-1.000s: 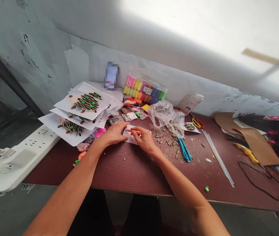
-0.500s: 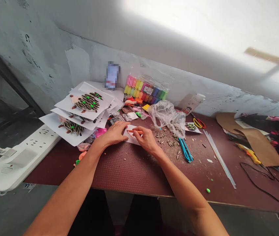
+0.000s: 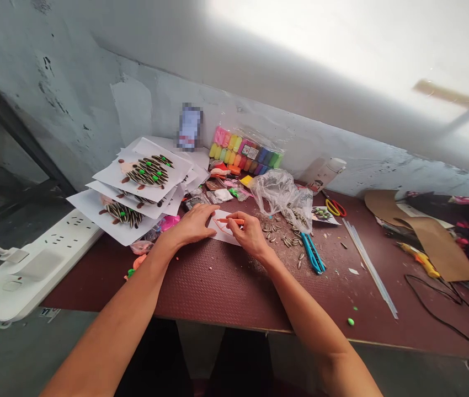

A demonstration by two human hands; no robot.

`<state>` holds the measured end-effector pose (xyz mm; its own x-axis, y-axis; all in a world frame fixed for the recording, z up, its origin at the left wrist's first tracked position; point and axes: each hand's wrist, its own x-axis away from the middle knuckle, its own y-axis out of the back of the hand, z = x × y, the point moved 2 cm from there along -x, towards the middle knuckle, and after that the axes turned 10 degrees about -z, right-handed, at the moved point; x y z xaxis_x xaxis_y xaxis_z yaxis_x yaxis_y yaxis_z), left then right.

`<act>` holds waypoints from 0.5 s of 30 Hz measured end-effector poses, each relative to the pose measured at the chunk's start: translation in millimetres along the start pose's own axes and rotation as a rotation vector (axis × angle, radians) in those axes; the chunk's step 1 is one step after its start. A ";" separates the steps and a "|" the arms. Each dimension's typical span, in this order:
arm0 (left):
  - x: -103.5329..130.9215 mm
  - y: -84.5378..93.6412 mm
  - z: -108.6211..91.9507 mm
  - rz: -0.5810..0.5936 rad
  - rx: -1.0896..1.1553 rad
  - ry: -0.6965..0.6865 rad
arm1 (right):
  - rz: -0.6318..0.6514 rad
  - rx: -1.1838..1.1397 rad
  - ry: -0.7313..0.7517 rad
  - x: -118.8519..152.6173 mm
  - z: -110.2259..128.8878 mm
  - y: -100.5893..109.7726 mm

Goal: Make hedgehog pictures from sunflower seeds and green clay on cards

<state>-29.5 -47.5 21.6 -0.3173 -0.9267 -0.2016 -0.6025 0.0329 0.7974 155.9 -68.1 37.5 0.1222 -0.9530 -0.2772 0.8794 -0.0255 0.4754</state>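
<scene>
A small white sheet of paper (image 3: 223, 236) lies on the table between my hands, with thin orange-red lines drawn on it. My right hand (image 3: 250, 234) pinches a slim orange pen (image 3: 231, 221), its tip over the sheet. Resting at the sheet's left edge, my left hand (image 3: 195, 223) is open, fingers stretched out and thumb apart. Left of it is a stack of white sheets (image 3: 129, 237); those on top carry hedgehog shapes (image 3: 149, 173) made of striped sunflower seeds with green dots. Loose sunflower seeds (image 3: 290, 241) lie right of my right hand.
Behind my hands are a clear plastic bag (image 3: 273, 190) and a pack of coloured clay (image 3: 246, 151). To the right lie a blue cutter (image 3: 313, 253), scissors (image 3: 334, 208), clear glue sticks (image 3: 371, 267) and a yellow glue gun (image 3: 420, 260). A white power strip (image 3: 31, 275) sits left.
My right hand has shifted slightly to the right with the pen, and more of the orange-red lines now show on the sheet. My left hand stays in place.
</scene>
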 end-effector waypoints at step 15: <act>1.2 0.0 -1.7 -0.006 -0.004 0.001 | 0.018 0.021 0.032 -2.1 -1.7 -8.9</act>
<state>-28.7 -49.3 22.3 -0.3131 -0.9271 -0.2060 -0.6017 0.0258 0.7983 148.6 -65.3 32.5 0.1524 -0.9433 -0.2950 0.8674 -0.0154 0.4973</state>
